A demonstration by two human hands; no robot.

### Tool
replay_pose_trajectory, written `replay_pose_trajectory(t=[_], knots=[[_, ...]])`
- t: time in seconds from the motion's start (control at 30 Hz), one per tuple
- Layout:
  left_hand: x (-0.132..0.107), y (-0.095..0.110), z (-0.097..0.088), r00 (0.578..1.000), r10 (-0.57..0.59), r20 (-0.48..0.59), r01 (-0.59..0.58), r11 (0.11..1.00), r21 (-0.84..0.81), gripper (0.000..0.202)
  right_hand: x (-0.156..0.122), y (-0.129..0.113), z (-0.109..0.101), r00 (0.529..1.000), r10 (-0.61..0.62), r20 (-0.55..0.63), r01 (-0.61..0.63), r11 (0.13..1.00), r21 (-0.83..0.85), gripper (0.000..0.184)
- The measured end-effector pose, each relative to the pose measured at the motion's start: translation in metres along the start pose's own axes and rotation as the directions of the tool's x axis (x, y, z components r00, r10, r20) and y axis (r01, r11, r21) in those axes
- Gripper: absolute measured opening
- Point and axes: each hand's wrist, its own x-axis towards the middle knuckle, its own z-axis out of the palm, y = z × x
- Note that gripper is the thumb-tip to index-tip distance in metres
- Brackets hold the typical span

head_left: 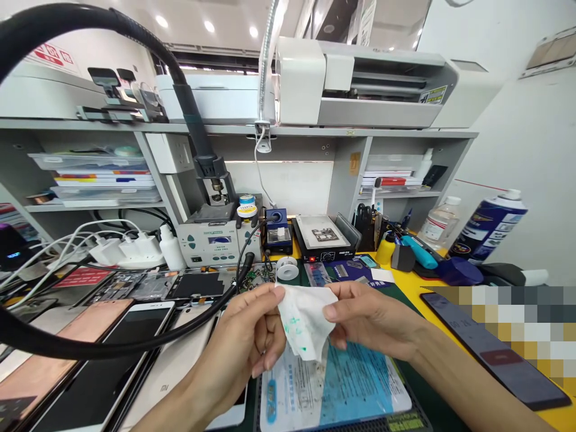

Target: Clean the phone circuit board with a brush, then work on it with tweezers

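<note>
Left hand [238, 345] and right hand [371, 318] — fingers pinched closed, one at each side — grip a crumpled white tissue [306, 321] held between them, directly above the blue-printed repair mat [335, 387].

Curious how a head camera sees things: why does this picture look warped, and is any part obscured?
In the head view, the wide lens bows the long shelf and stretches the edges; ceiling lights shine evenly, and a pixelated patch obscures the lower right.
</note>
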Motion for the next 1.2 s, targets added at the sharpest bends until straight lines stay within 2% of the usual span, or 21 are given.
replay_pose_trajectory(t=[0.1,0.27,0.43,0.6,0.7,0.83,0.93,1.07,1.2], knots=[[0.001,-0.001,-0.001,1.0,0.001,0.001,-0.001,1.0,0.022,0.031,0.001,0.001,-0.001,1.0,-0.01,-0.022,0.01,1.0,-0.003,0.022],[0.001,0.001,-0.003,1.0,0.007,-0.004,-0.007,0.999,0.037,0.032,0.001,0.001,-0.003,0.985,-0.046,-0.168,0.04,0.998,-0.042,0.018],[-0.002,0.007,-0.001,1.0,0.0,-0.002,0.0,0.991,0.131,0.023,0.002,-0.001,-0.006,0.973,-0.068,-0.221,0.052,0.996,-0.075,0.023],[-0.001,0.006,-0.002,0.999,0.046,-0.029,-0.038,0.977,0.21,0.028,-0.002,-0.004,-0.005,0.97,-0.102,-0.221,0.081,0.991,-0.105,0.031],[0.0,0.004,-0.006,0.997,0.076,-0.031,-0.062,0.946,0.319,0.03,-0.005,-0.005,-0.007,0.957,-0.157,-0.244,0.116,0.978,-0.175,0.025],[-0.002,0.002,-0.011,0.974,0.226,0.016,-0.199,0.823,0.532,0.026,-0.007,-0.005,-0.009,0.901,-0.382,-0.206,0.267,0.862,-0.431,0.011],[-0.003,0.0,-0.012,0.958,0.284,0.049,-0.264,0.799,0.54,0.024,-0.008,-0.005,-0.008,0.863,-0.481,-0.153,0.332,0.77,-0.544,0.011],[-0.001,-0.005,-0.014,0.962,0.272,0.03,-0.242,0.793,0.559,0.025,-0.01,-0.006,-0.007,0.857,-0.493,-0.147,0.305,0.716,-0.628,0.017],[-0.001,-0.004,-0.015,0.968,0.252,0.003,-0.205,0.778,0.594,0.028,-0.012,-0.005,-0.011,0.88,-0.454,-0.14,0.301,0.76,-0.576,0.024]])
